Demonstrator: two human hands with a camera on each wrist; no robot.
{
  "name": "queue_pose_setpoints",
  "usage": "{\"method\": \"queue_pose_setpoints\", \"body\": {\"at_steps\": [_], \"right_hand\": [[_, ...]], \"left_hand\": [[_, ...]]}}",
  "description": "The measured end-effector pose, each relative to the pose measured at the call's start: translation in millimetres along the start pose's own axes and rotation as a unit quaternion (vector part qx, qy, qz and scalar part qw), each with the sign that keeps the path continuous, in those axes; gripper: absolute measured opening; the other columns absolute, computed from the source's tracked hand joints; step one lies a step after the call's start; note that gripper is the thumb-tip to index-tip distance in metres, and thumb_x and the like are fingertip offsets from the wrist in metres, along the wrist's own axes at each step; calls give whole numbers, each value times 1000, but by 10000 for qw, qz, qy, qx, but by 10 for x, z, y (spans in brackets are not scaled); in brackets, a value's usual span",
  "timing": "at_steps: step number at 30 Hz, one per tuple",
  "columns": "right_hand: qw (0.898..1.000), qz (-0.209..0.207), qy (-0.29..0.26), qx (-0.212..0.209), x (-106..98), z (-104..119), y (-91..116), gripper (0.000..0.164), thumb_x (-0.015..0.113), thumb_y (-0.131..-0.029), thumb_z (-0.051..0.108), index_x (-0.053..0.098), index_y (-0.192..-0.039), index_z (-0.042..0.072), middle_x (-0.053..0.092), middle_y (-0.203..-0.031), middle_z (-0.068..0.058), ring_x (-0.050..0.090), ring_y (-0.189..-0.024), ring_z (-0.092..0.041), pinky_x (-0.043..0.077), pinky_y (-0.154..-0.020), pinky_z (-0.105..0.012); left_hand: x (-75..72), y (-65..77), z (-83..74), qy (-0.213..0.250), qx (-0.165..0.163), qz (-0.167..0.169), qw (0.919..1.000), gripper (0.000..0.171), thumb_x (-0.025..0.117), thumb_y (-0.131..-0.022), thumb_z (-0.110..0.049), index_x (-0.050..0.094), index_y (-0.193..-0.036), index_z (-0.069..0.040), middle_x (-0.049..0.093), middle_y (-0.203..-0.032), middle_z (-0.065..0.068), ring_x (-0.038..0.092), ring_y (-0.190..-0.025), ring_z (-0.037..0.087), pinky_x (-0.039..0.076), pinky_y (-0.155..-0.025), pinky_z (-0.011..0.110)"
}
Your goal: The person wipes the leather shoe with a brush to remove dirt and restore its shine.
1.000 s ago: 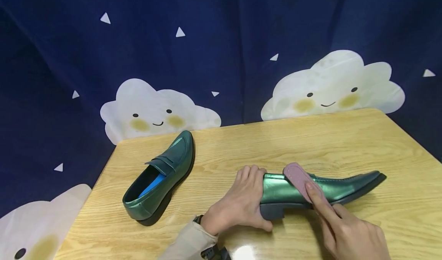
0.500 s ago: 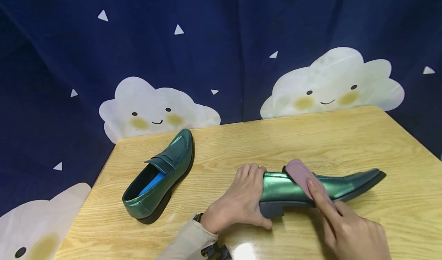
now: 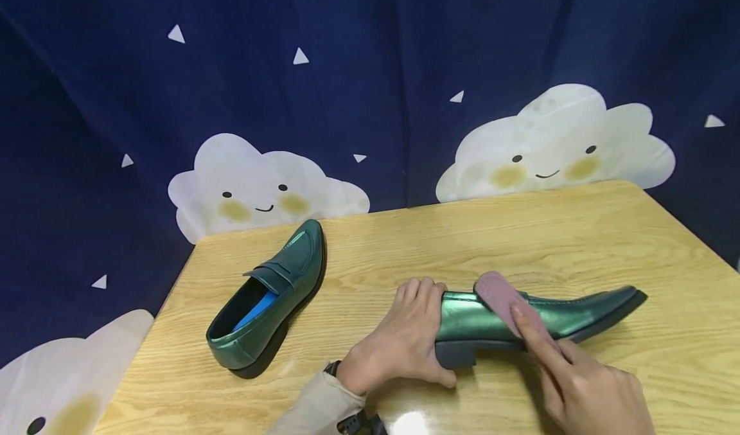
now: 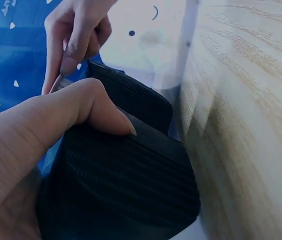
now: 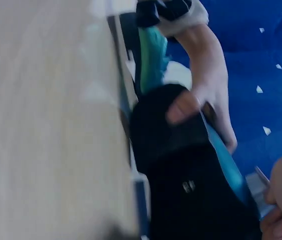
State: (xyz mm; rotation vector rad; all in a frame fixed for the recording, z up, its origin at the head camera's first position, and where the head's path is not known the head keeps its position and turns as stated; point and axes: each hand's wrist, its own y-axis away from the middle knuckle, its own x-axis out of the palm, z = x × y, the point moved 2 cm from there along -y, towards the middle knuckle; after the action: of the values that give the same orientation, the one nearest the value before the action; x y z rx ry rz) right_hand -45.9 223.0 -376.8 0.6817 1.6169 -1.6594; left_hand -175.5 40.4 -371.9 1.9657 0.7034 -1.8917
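Observation:
A shiny green loafer [image 3: 475,319] lies on its side, its toe to the right and its dark sole towards me. My left hand [image 3: 399,345] grips it round the heel; the left wrist view shows the thumb [image 4: 108,112] bent over the black heel block [image 4: 131,175]. In my right hand [image 3: 590,377] is a flat pink oblong pad [image 3: 502,297] with a rounded end, laid across the loafer's side near its opening. The index finger presses along the pad's back. Its underside is hidden against the shoe.
A second green loafer [image 3: 272,300] with a blue insole [image 3: 256,311] stands upright at the left of the wooden table [image 3: 520,236]. Behind the table hangs a dark blue curtain [image 3: 376,69] with white clouds and triangles.
The pink pad shifted slightly right along the loafer half a second ago and is now back a little to the left. The left hand and both loafers have stayed put.

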Motion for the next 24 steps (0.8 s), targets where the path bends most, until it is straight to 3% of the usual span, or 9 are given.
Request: {"method": "queue_pose_setpoints", "body": {"at_steps": [5,10,12,19,24], "right_hand": [[9985,375,-215,-326,45,130,68,58,10,-100,49,48,-141,33,23,-61,16,11,-47,5,16,-42,-18],[9998,-162,35,108,-11,-37,-5,58,13,-100,49,52,-139,30,30,-58,11,12,-45,-1,16,-40,-23],[9997,-195,64,136,-16,-60,-12,59,12,-99,49,50,-140,29,30,-58,10,12,-45,-2,16,-40,-24],[9968,496,-468,-407,64,181,92,59,10,-100,50,49,-141,32,22,-61,19,11,-48,7,15,-43,-16],[9999,44,-99,-78,10,29,24,58,12,-100,51,50,-140,33,24,-59,14,12,-46,1,16,-42,-21]], "left_hand": [[8,1,-3,-81,41,-81,9999,119,81,-50,-68,34,-137,-1,42,-115,4,35,-103,17,34,-97,31],[4,2,-1,-50,12,22,10000,119,81,-51,-68,33,-137,-2,41,-115,4,34,-103,17,34,-96,31],[2,2,0,-27,11,56,10000,118,81,-51,-67,33,-137,-1,40,-116,4,34,-103,17,33,-97,31],[5,7,-4,-93,30,-24,9999,118,81,-50,-67,35,-137,-1,41,-114,3,35,-103,16,34,-95,30],[3,4,-4,-45,-7,7,10000,118,81,-50,-67,34,-136,-2,40,-113,3,34,-102,16,34,-94,30]]}}
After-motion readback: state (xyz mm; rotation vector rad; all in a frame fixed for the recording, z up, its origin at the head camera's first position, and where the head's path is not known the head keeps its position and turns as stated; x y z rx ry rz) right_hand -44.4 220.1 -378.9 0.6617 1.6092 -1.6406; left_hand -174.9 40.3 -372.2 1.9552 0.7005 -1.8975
